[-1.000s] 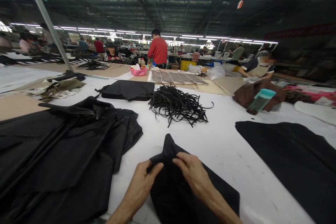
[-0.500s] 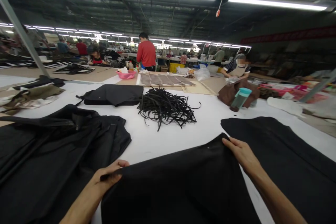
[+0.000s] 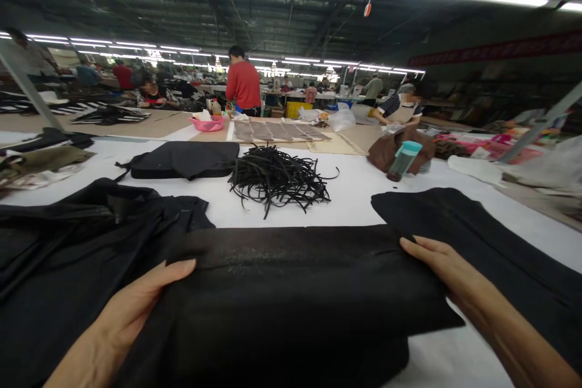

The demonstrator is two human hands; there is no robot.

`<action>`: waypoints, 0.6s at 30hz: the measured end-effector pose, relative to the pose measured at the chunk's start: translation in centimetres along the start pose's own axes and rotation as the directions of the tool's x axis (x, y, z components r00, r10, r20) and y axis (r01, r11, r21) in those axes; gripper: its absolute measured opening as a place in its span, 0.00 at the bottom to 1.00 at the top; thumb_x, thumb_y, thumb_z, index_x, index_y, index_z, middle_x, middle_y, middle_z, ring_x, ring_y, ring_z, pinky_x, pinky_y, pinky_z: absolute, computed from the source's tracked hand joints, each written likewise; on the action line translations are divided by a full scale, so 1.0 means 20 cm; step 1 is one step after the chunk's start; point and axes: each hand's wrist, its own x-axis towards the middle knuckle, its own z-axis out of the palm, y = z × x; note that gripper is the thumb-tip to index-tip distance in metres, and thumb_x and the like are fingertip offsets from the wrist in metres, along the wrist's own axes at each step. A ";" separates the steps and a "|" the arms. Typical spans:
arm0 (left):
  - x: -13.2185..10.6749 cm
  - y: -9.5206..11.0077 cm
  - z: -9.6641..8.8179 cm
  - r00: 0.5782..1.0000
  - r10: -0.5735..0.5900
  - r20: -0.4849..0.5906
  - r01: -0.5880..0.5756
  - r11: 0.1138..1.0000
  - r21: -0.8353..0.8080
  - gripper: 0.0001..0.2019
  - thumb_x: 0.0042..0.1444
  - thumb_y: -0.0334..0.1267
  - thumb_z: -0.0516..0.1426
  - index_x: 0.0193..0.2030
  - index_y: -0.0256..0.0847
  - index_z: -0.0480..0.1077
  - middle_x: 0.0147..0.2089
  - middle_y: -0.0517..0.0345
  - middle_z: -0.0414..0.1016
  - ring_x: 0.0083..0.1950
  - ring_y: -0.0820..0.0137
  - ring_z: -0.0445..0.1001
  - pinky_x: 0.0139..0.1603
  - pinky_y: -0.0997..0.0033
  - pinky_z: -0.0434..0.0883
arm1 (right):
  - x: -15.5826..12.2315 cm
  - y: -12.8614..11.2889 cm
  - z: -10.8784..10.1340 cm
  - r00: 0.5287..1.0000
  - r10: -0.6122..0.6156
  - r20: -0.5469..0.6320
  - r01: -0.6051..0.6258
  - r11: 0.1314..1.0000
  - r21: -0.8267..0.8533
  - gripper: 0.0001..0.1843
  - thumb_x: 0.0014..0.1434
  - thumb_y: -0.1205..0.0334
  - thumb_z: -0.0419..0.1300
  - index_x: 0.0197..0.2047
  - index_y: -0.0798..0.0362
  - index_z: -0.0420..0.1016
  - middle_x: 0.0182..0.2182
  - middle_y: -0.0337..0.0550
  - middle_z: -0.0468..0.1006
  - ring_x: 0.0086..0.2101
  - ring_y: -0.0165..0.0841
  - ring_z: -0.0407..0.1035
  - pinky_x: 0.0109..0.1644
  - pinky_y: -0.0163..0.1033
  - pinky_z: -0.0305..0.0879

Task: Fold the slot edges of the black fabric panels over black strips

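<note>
A wide piece of black fabric (image 3: pixel 291 303) is stretched between my two hands, its top part folded or curved over. My left hand (image 3: pixel 131 303) grips its left side, thumb on top and the other fingers hidden behind the cloth. On the opposite side, my right hand (image 3: pixel 445 260) pinches the upper right corner. To the left lies a crumpled black garment piece (image 3: pixel 91 260). A flat black panel (image 3: pixel 482 242) is spread on the right. Beyond the held fabric sits a heap of thin black strips (image 3: pixel 279 179) on the white table surface (image 3: pixel 350 185).
A stack of black pieces (image 3: pixel 182 160) lies left of the strips. A turquoise-lidded bottle (image 3: pixel 404 160) stands beside brown cloth (image 3: pixel 377 148) at the right. Farther back are a pink basket (image 3: pixel 208 122), a person in red (image 3: pixel 244 85) and a person in stripes (image 3: pixel 400 108).
Both hands still hold the black fabric, and its upper edge has become more level. My left hand has risen and shifted left; a pale-speckled stretch of the cloth now shows.
</note>
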 end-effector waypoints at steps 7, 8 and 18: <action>0.33 -0.18 -0.01 0.999 0.017 -0.034 0.009 0.762 0.648 0.19 0.45 0.53 0.58 0.31 0.36 0.70 0.30 0.51 0.77 0.33 0.59 0.76 0.33 0.65 0.73 | 0.21 0.39 0.16 0.959 -0.278 0.044 0.238 0.716 -0.656 0.18 0.56 0.47 0.45 0.24 0.49 0.63 0.25 0.40 0.73 0.31 0.36 0.67 0.37 0.39 0.60; 0.36 -0.20 -0.02 0.997 0.055 -0.050 -0.004 0.712 0.702 0.16 0.45 0.51 0.57 0.31 0.37 0.70 0.30 0.52 0.77 0.34 0.58 0.76 0.33 0.65 0.72 | 0.22 0.43 0.18 0.961 -0.275 0.038 0.229 0.705 -0.671 0.18 0.57 0.48 0.44 0.25 0.49 0.63 0.26 0.41 0.73 0.32 0.37 0.67 0.38 0.40 0.60; 0.24 -0.39 0.22 0.821 0.490 0.293 -0.301 -0.063 0.951 0.16 0.58 0.34 0.49 0.53 0.39 0.64 0.57 0.47 0.65 0.57 0.58 0.64 0.56 0.56 0.63 | 0.24 0.53 0.24 0.963 -0.270 -0.015 0.148 0.573 -0.806 0.17 0.62 0.51 0.41 0.29 0.48 0.63 0.28 0.42 0.74 0.32 0.36 0.68 0.37 0.38 0.58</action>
